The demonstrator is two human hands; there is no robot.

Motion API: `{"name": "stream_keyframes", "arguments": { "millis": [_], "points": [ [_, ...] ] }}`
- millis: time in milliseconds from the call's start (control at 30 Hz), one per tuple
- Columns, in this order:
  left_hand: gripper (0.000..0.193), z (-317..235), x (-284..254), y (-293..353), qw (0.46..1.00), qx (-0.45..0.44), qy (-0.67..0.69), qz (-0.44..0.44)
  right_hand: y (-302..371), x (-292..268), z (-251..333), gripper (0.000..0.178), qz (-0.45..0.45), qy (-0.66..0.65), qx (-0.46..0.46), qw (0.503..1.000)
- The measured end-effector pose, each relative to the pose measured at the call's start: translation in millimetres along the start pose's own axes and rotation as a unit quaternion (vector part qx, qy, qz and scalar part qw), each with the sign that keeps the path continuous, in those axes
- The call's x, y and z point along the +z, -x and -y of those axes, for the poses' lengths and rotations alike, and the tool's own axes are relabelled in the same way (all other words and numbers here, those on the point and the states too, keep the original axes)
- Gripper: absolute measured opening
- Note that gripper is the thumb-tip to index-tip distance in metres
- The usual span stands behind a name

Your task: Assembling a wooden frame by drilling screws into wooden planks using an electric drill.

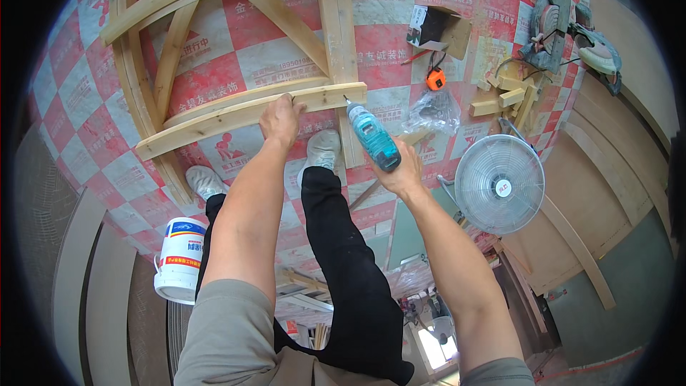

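Observation:
A teal cordless drill (pixel 374 137) is gripped in my right hand (pixel 401 168). Its bit reaches the right end of a pale wooden board (pixel 221 124), where that board lies across an upright (pixel 337 28) of a wooden frame. Closed over the board's middle, my left hand (pixel 280 121) presses it from above; whether a small screw is also between the fingers, I cannot make out. Two diagonal braces, one of them the right-hand brace (pixel 286 25), run inside the frame. The exact contact between bit and wood is too small to tell.
Right of the frame are an open cardboard box (pixel 454 32), an orange tape measure (pixel 435 78), a plastic bag (pixel 434 113) and wood offcuts (pixel 511 93). A round fan (pixel 500 184) stands nearer, a power saw (pixel 597 53) far right. A white bucket (pixel 179 261) is by my left leg.

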State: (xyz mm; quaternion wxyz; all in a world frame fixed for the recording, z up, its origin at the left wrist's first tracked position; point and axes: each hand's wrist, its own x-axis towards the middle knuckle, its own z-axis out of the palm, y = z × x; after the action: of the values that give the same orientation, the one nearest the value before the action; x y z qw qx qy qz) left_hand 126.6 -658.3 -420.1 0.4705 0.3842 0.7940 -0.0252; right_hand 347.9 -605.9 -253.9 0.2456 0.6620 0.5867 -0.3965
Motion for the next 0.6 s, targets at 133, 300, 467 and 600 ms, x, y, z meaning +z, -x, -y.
{"name": "stream_keyframes", "arguments": {
  "millis": [133,300,467,600],
  "points": [
    [0.03,-2,-1,-1,1.0,-0.004,-0.005,0.005,-3,2,1,0.039,-0.006,-0.015,0.003,1.0],
    [0.029,-3,-1,-2,1.0,-0.004,-0.003,0.004,-9,4,2,0.036,-0.002,-0.005,0.003,1.0],
    [0.028,-4,-3,-1,1.0,-0.007,-0.003,0.009,-15,9,1,0.037,-0.003,-0.005,0.004,1.0],
    [0.027,-5,-3,0,1.0,0.0,-0.003,0.002,-23,7,-1,0.037,0.014,0.017,0.0,1.0]
  ]
}}
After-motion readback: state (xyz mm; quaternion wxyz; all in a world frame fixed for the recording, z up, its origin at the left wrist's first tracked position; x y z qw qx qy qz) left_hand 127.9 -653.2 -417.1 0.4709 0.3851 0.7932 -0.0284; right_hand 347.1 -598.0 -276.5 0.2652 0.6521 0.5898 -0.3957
